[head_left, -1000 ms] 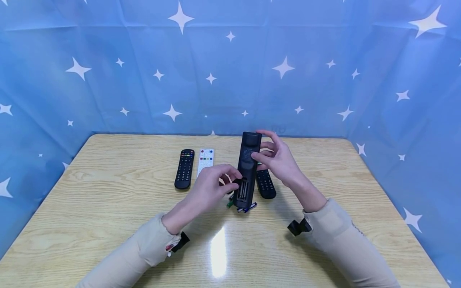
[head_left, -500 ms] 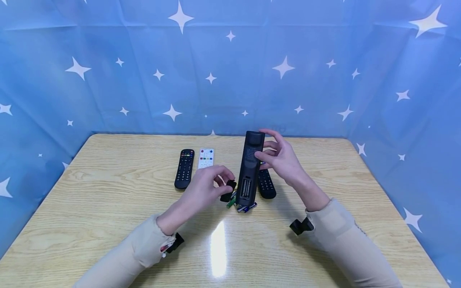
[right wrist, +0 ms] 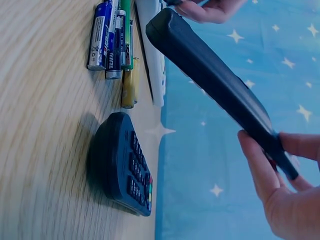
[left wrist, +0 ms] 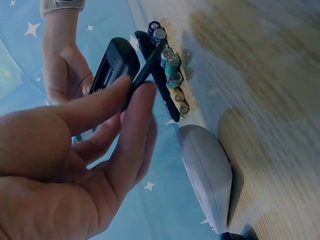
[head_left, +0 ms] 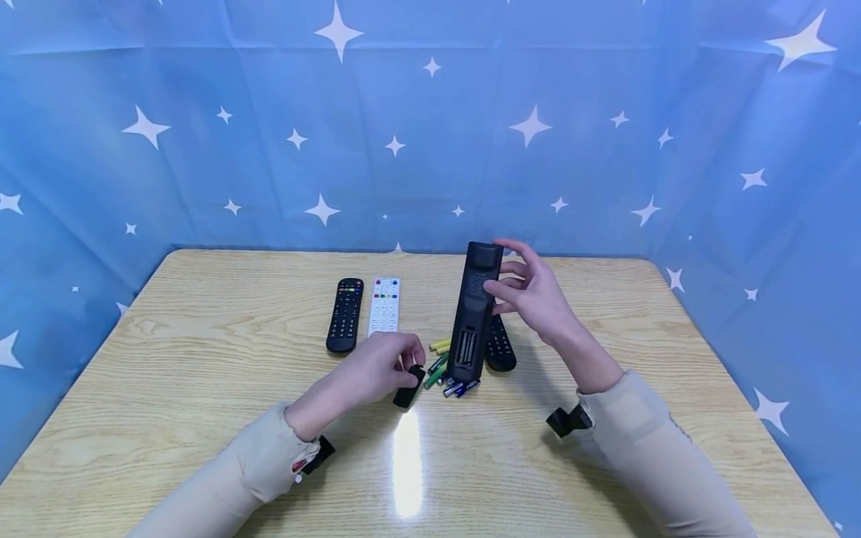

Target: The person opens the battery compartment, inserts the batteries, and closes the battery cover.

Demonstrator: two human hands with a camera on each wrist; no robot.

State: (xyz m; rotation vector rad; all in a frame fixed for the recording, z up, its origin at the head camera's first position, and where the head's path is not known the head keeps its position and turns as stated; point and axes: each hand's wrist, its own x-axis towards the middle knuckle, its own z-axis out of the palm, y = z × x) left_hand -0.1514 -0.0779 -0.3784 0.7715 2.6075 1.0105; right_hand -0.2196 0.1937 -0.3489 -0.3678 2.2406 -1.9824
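My left hand [head_left: 383,365] pinches a small black battery cover [head_left: 407,391] between thumb and fingers, just above the table; the left wrist view shows the cover [left wrist: 144,75] edge-on. My right hand [head_left: 534,302] holds a black remote control [head_left: 473,314] by its upper end, tilted up off the table. The back of this remote faces the head view, and its battery compartment [head_left: 466,347] lies uncovered near the lower end. Whether cells sit inside is too small to tell. Several loose batteries [head_left: 437,373], yellow, green and blue, lie below and left of the remote.
Behind the held remote lies a second black remote [head_left: 501,347], keys up. A white remote [head_left: 384,302] and another black remote [head_left: 345,314] lie further left. The wooden table [head_left: 202,359] ends at a blue star-patterned curtain [head_left: 430,149].
The battery cover has come away from the remote; my left hand has carried it left and down. My right hand has shifted the remote slightly right, exposing more of the batteries.
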